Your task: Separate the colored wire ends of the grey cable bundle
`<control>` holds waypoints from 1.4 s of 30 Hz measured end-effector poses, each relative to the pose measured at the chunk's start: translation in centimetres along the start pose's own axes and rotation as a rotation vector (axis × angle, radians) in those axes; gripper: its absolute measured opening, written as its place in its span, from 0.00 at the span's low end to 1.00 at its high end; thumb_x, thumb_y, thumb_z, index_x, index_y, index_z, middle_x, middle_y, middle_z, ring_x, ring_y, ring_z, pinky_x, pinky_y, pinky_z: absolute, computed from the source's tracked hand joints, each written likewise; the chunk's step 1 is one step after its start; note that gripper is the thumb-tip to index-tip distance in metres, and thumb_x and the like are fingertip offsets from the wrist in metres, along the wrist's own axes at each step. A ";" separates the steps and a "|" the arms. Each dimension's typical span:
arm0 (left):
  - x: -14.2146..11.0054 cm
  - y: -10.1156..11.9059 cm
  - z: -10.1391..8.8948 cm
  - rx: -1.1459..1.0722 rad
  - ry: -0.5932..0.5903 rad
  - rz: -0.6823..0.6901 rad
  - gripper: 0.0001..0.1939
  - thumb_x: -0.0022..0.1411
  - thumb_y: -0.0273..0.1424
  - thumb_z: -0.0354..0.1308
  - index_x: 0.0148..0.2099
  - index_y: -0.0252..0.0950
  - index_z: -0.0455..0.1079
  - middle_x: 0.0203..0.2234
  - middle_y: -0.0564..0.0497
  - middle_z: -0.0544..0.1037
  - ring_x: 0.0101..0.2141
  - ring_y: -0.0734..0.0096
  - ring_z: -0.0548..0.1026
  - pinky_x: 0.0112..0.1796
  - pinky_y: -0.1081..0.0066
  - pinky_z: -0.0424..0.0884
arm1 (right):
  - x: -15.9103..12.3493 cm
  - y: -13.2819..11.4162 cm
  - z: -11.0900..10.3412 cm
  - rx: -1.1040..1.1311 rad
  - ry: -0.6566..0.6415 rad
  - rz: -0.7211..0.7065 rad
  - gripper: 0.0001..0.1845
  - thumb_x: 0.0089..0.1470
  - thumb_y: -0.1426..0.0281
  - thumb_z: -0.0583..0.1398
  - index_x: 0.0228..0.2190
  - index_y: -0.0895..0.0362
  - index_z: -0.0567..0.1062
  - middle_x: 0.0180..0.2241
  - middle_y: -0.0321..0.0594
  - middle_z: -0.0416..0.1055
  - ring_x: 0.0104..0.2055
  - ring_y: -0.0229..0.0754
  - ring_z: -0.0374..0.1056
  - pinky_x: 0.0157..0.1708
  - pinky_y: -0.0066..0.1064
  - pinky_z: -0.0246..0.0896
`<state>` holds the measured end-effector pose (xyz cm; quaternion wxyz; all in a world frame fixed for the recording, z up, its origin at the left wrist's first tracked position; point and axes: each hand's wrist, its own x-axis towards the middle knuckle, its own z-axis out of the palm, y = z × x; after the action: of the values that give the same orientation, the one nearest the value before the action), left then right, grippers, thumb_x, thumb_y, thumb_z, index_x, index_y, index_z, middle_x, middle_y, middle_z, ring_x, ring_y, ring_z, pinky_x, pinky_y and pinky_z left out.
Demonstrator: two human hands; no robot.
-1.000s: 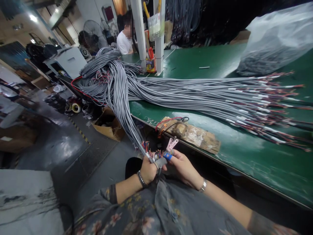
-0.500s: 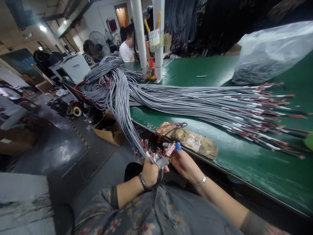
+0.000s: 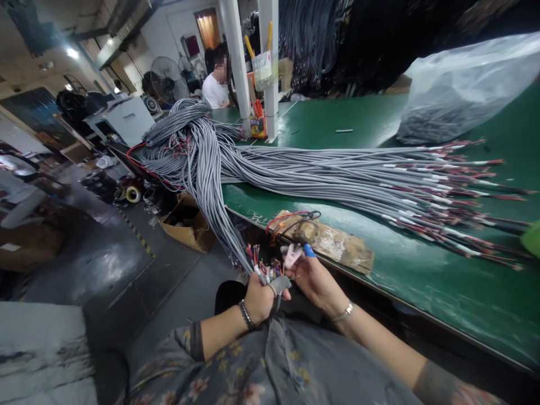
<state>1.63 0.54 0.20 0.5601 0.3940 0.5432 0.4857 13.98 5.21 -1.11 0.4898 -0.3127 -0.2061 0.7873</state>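
My left hand (image 3: pixel 260 298) is wrapped round the end of a bundle of grey cables (image 3: pixel 217 191), its thumb covered by a grey wrap. Coloured wire ends (image 3: pixel 265 269) fan out above that fist. Just to the right, my right hand (image 3: pixel 316 281) pinches a small pale pink piece (image 3: pixel 292 256), too blurred to name, close to the wire ends. A blue cover (image 3: pixel 309 251) sits on a digit of this hand. The bundle runs from my left hand up over the table edge to a coiled heap of cable (image 3: pixel 181 132).
More grey cables (image 3: pixel 320 169) lie along the green table (image 3: pixel 422 292), stripped ends to the right. A worn board (image 3: pixel 341 247) rests at the near edge. Behind are a plastic bag (image 3: pixel 459 95) and a white post (image 3: pixel 272 84). A cardboard box (image 3: pixel 189 225) stands below; a person (image 3: pixel 215 90) sits beyond.
The pale pink piece has turned slightly in my right hand, and the wire ends above my left hand have spread a little. The whole view has shifted slightly.
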 end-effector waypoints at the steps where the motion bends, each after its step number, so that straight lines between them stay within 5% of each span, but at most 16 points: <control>1: -0.1 -0.1 -0.2 0.009 0.001 0.006 0.19 0.47 0.44 0.66 0.20 0.33 0.71 0.11 0.51 0.71 0.16 0.75 0.67 0.22 0.73 0.64 | -0.1 -0.1 -0.2 0.008 -0.003 0.015 0.24 0.41 0.46 0.66 0.27 0.54 0.78 0.25 0.36 0.73 0.27 0.38 0.65 0.27 0.28 0.61; 11: -0.8 0.9 -0.6 -0.032 0.029 0.008 0.18 0.46 0.44 0.66 0.21 0.33 0.71 0.11 0.52 0.71 0.15 0.76 0.66 0.21 0.74 0.61 | -0.8 -1.1 -0.1 -0.014 -0.100 0.121 0.23 0.37 0.49 0.69 0.26 0.55 0.78 0.24 0.36 0.72 0.25 0.36 0.63 0.26 0.27 0.60; 14: -0.8 1.5 -0.2 -0.076 0.036 -0.015 0.18 0.44 0.43 0.66 0.20 0.34 0.70 0.10 0.52 0.70 0.15 0.76 0.65 0.20 0.74 0.60 | -0.9 -1.2 0.5 -0.079 -0.074 0.056 0.18 0.39 0.55 0.70 0.25 0.56 0.77 0.22 0.34 0.69 0.23 0.34 0.60 0.24 0.27 0.58; 18: -0.5 2.0 0.0 -0.111 0.017 -0.024 0.18 0.43 0.44 0.66 0.18 0.34 0.69 0.09 0.52 0.68 0.14 0.76 0.65 0.20 0.73 0.59 | -1.0 -0.9 0.4 -0.113 -0.016 0.007 0.22 0.40 0.51 0.68 0.26 0.57 0.77 0.21 0.35 0.67 0.22 0.35 0.59 0.24 0.28 0.57; 29: 0.2 1.9 0.2 -0.159 -0.038 -0.086 0.19 0.41 0.43 0.67 0.17 0.33 0.68 0.09 0.52 0.68 0.13 0.78 0.64 0.19 0.74 0.58 | -0.6 -1.0 0.6 -0.060 0.020 0.061 0.24 0.33 0.49 0.70 0.23 0.56 0.77 0.22 0.34 0.70 0.24 0.34 0.61 0.26 0.28 0.59; 35: 0.3 1.5 0.4 -0.153 -0.019 -0.112 0.18 0.39 0.42 0.68 0.18 0.32 0.70 0.08 0.53 0.67 0.13 0.78 0.63 0.19 0.74 0.58 | -0.3 -0.5 0.6 -0.063 0.031 -0.028 0.20 0.37 0.51 0.70 0.22 0.54 0.77 0.24 0.34 0.71 0.27 0.36 0.63 0.27 0.29 0.57; 42: 0.1 1.5 0.2 -0.146 -0.008 -0.102 0.18 0.39 0.43 0.68 0.18 0.33 0.69 0.09 0.54 0.67 0.13 0.77 0.64 0.19 0.74 0.58 | -0.4 -0.4 0.1 -0.010 0.022 0.053 0.19 0.44 0.50 0.66 0.26 0.53 0.78 0.25 0.37 0.74 0.27 0.39 0.66 0.28 0.30 0.61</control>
<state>1.67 0.99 1.62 0.6137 0.3260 0.5232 0.4934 14.30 5.05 -0.66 0.4697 -0.3289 -0.1961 0.7954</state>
